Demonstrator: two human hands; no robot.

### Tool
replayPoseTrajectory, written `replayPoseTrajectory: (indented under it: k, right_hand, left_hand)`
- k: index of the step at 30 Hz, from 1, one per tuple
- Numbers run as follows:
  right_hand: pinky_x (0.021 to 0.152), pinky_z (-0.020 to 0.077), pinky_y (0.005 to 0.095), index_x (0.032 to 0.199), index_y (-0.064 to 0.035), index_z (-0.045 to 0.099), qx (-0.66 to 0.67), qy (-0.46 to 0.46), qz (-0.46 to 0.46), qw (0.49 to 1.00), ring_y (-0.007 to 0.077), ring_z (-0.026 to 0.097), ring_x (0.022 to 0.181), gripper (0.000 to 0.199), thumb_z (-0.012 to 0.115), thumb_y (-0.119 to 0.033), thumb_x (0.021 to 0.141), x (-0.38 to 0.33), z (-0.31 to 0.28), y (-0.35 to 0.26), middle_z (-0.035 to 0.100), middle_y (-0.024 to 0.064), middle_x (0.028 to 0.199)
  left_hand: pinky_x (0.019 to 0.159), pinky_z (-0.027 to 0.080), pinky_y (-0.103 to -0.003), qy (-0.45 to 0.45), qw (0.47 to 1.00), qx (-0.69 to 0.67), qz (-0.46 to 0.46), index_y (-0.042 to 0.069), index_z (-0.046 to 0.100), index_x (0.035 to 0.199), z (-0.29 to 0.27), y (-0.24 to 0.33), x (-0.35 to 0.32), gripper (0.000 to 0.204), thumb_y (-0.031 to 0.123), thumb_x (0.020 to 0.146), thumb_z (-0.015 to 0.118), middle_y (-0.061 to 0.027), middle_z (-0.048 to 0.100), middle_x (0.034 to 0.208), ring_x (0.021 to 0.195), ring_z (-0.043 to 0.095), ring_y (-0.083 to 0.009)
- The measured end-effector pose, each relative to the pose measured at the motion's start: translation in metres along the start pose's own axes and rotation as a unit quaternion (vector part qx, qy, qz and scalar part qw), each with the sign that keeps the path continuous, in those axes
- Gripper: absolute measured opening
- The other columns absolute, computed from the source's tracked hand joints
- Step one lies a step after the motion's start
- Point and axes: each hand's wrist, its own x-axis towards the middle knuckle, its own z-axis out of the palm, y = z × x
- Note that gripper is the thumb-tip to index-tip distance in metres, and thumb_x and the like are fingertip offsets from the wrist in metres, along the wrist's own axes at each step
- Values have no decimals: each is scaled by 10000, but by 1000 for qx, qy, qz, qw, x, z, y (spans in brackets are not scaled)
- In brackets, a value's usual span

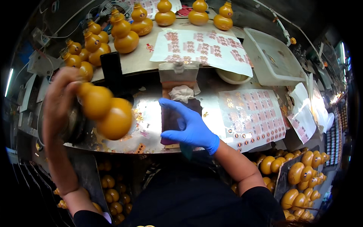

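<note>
My bare left hand (62, 102) grips a yellow gourd-shaped bottle (115, 119) by its narrow neck. The bottle hangs tilted above the left part of the metal worktop, its round base toward the middle, and it is slightly blurred. In a blue glove, my right hand (193, 128) hovers over a dark cloth pad (170, 121) with thumb and fingers apart and nothing between them. A crumpled white cloth (182, 93) lies just beyond that hand. To its right is a transfer sheet (253, 117) with rows of small red and gold decals.
Several yellow gourd bottles (126, 39) stand on the raised shelf, beside another decal sheet (200, 47). A black phone-like slab (111, 70) stands at the shelf's edge. A clear plastic tub (276, 60) sits at the back right. Crates of gourd bottles (298, 200) flank me below.
</note>
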Motion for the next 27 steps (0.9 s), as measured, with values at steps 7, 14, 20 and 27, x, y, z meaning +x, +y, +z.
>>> replayPoseTrajectory:
  k: [7, 14, 20, 27]
  right_hand:
    - [935, 474, 372, 1347, -25, 446, -130, 46, 98, 986, 306, 610, 1071, 831, 749, -491, 730, -9, -26, 30, 613, 203, 1161]
    - [934, 451, 385, 1247, -22, 547, -135, 169, 102, 971, 346, 585, 1063, 741, 688, -566, 763, -15, -46, 59, 614, 200, 1130]
    - [791, 484, 261, 1173, -41, 600, 10, 399, 32, 916, 130, 598, 910, 315, 626, -195, 900, -99, -60, 73, 631, 67, 1033]
    - [679, 484, 241, 1061, -36, 662, -89, 541, 135, 826, 44, 551, 752, 175, 577, -76, 913, -202, -116, 108, 659, 12, 900]
  left_hand:
    - [753, 434, -222, -71, 964, -254, -30, -8, 549, 968, 190, 6, 76, 113, 104, 948, 550, -28, 574, 858, 826, 524, -87]
    - [1088, 308, -453, -68, 973, -205, 80, 99, 432, 1382, 236, 42, 0, 809, 314, 703, 815, -146, 329, 1473, 1347, 363, -308]
    - [1108, 292, -437, 27, 991, -123, 49, 120, 404, 1379, 268, 67, -24, 842, -10, 646, 796, -155, 270, 1498, 1362, 312, -349]
    - [1108, 274, -420, 66, 979, -193, 13, 91, 334, 1394, 284, 55, -32, 867, 61, 671, 812, -180, 296, 1480, 1352, 324, -333]
